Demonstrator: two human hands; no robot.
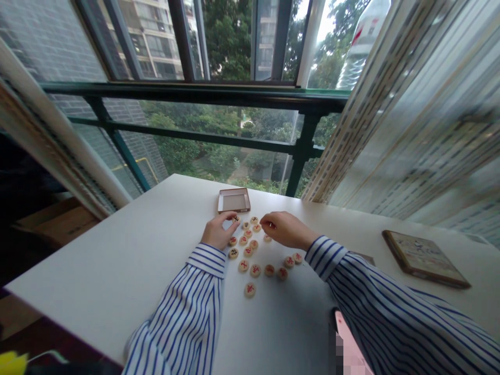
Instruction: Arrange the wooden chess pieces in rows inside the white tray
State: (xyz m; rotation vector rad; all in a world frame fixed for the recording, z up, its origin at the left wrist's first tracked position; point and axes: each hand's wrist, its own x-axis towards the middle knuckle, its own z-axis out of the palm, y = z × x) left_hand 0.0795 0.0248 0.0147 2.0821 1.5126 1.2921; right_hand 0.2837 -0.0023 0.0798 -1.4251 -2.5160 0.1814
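Observation:
Several round wooden xiangqi pieces with red or black characters lie loosely on the white table (117, 250). My left hand (217, 230) has its thumb and forefinger closed on a xiangqi piece (236, 219) with a black character, at the left edge of the group. Across from it, my right hand (287, 229) is curled with fingertips together above the right side of the group; anything inside them is hidden. Near those fingertips lie a red-marked piece (257, 228) and a black-marked piece (254, 220). A lone red piece (250, 290) sits closest to me.
An open shallow box (234, 200) stands behind my left hand. To the right lies a flat brown box or lid (425, 258) with a printed top. A pink phone-like object (349, 338) is partly under my right sleeve. A green railing (195, 94) and window border the far edge.

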